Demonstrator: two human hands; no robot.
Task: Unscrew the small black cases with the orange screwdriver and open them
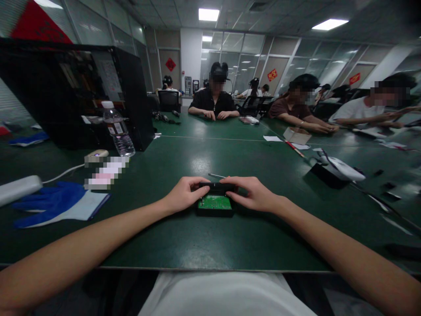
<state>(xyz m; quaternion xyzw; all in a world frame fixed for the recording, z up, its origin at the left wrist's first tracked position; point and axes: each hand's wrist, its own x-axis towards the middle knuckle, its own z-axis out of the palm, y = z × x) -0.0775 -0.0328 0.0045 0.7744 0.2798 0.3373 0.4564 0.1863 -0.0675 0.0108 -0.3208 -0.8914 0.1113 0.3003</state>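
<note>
Between my hands is a small black case whose shallow base (215,213) lies on the green table with a green circuit board (214,202) in it. My left hand (190,192) and my right hand (246,192) pinch the two ends of a black cover (217,186), thumbs on the near side. The cover is held tilted up along the far edge of the base; whether it is joined to it I cannot tell. Just beyond the cover lies a thin screwdriver (216,175), partly hidden by my right fingers.
Left on the green table (184,245) are a blue and white glove (62,204), a water bottle (119,129) and a black computer case (131,87). On the right are a white and black device (340,169) and a small open box (297,136). Several people sit across the table.
</note>
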